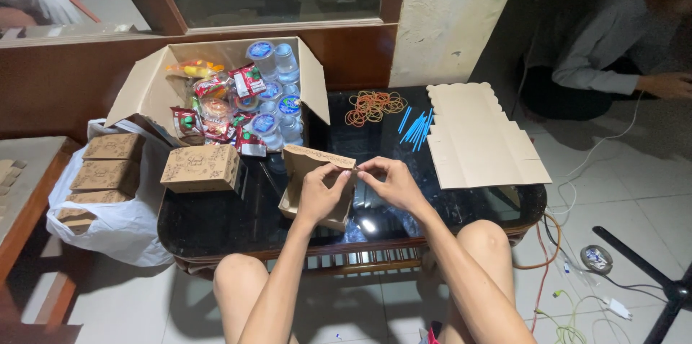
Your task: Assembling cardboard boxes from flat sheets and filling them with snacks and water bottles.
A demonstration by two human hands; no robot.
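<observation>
left hand (321,193) fingers pinched on paper box (311,171) top flap | right hand (393,183) fingertips narrow, touching same flap edge | box stands open on glass table (216,221)

On your dark glass surface (216,225), an open carton (155,85) of water cups and snack packs stands at the back left. A closed brown box (200,168) sits just before it. Rubber bands (373,106), blue straws (416,128) and flat cardboard (479,139) lie to the carton's right.
</observation>
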